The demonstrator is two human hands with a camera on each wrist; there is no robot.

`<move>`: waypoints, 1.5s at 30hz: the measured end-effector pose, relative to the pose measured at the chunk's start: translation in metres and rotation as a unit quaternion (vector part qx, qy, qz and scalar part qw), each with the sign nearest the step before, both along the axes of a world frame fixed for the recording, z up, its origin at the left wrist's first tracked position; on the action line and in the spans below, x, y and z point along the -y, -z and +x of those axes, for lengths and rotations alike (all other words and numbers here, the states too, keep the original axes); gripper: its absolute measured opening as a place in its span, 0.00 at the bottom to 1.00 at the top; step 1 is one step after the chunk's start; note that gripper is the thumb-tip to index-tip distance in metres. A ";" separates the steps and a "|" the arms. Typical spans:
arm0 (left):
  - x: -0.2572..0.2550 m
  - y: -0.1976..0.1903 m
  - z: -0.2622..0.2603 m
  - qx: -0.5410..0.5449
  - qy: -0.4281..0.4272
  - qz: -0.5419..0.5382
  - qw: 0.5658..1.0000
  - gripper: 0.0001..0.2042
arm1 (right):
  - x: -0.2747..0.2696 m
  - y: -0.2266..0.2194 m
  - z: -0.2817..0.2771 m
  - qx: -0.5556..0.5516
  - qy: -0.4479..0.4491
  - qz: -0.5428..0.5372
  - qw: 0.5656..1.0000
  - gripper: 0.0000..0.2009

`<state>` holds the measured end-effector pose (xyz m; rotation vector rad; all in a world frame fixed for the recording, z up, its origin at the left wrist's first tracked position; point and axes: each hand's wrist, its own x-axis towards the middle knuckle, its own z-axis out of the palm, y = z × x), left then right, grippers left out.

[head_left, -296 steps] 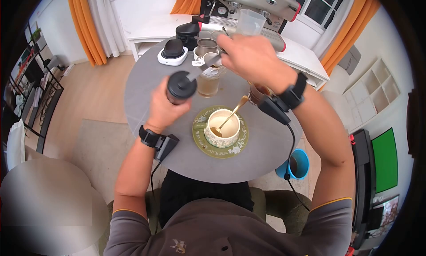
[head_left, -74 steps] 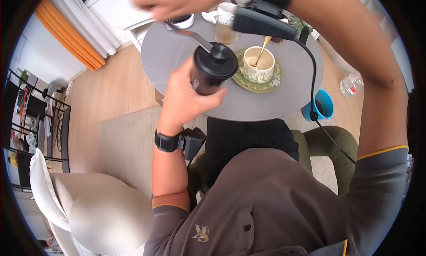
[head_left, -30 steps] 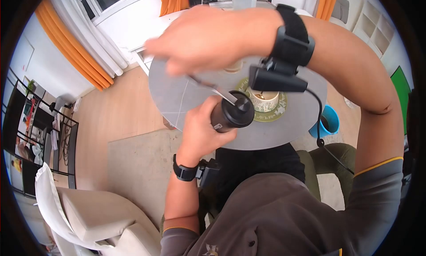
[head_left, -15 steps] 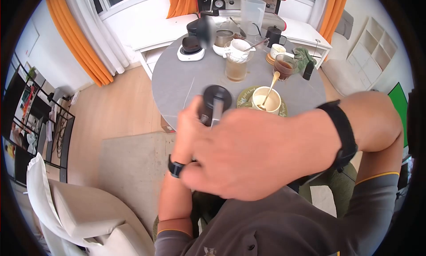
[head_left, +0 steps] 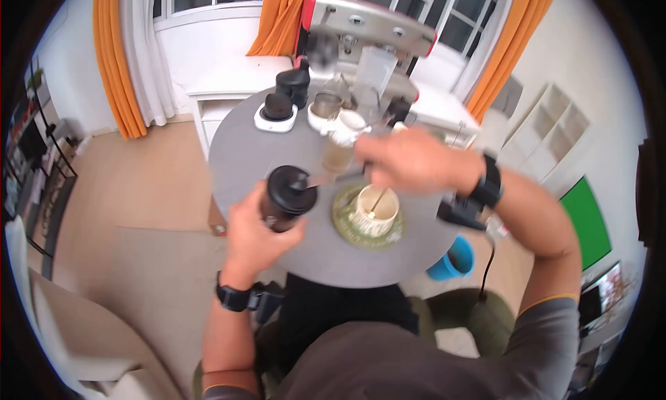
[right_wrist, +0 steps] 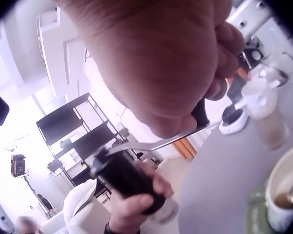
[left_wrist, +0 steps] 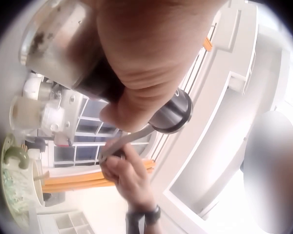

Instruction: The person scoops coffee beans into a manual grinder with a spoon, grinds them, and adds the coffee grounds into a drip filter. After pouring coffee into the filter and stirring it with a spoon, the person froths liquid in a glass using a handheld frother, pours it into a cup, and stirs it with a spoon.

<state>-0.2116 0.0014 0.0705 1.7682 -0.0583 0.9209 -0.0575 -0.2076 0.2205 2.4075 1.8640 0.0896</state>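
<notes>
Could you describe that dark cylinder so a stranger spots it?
Start at the round grey table. Left of its cream cup in the head view, the person's left hand grips the dark cylinder. Unlike the neighbouring cup, it is held up, its metal crank reaching to the right hand.

The cup [head_left: 373, 224] stands on a saucer [head_left: 345, 223] on the table [head_left: 340, 269], right of the grinder [head_left: 288, 195]

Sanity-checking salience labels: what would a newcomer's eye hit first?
Probably the black grinder, centre-left of the head view, gripped by the left hand while the right hand holds its crank handle. Next, the cream cup on a green saucer, to the grinder's right. Behind, bright orange curtains and a red-trimmed espresso machine.
</notes>
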 end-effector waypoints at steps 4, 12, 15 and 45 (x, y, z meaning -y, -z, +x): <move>-0.019 0.010 0.003 -0.029 -0.054 0.028 0.998 0.20 | 0.012 0.011 -0.056 -0.087 -0.082 -0.026 0.993 0.12; 0.008 0.019 0.008 -0.106 0.045 0.163 0.980 0.25 | -0.045 -0.001 -0.132 -0.031 -0.279 0.017 0.960 0.14; 0.015 0.041 0.021 0.052 0.082 0.122 0.988 0.25 | -0.083 -0.017 -0.105 0.031 -0.242 0.075 0.967 0.12; 0.014 -0.014 -0.020 -0.014 0.064 0.078 0.995 0.25 | -0.064 -0.039 -0.012 0.085 -0.066 0.089 0.990 0.11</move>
